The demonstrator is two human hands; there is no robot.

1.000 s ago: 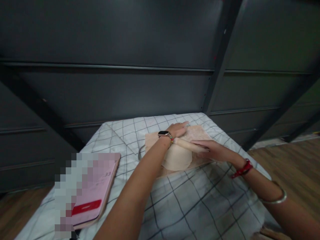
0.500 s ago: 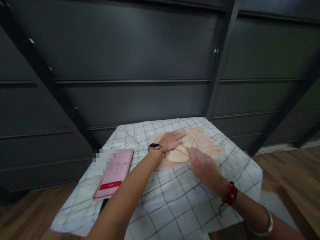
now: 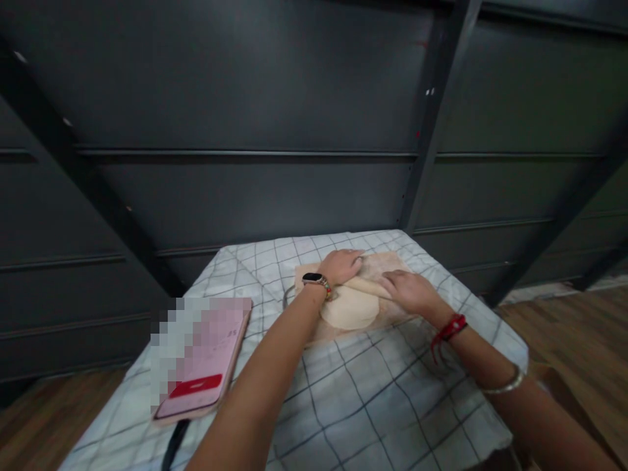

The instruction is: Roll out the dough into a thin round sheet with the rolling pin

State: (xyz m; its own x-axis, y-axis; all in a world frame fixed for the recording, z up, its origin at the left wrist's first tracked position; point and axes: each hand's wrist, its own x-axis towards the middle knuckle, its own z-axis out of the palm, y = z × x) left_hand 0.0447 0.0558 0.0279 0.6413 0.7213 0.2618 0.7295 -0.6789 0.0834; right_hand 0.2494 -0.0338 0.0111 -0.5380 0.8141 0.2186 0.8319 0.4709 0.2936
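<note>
A round, flat sheet of pale dough lies on a floury tan board or mat. Across the dough's far side runs a light wooden rolling pin, slanting down to the right. My left hand is closed over its left end, fingers partly curled; a watch and a beaded bracelet are on that wrist. At the other end my right hand is wrapped on the pin, with a red band and a bangle farther up the arm. Both hands cover the pin's ends.
A pink-framed phone or tablet, partly pixelated, lies left of my left arm, with a black cable below it. A white checked cloth covers the table. Dark metal panels stand behind; wooden floor shows at right.
Both hands and the rolling pin have moved away from me across the dough, uncovering more of its near side. My right hand has also shifted right. The camera view has shifted slightly.
</note>
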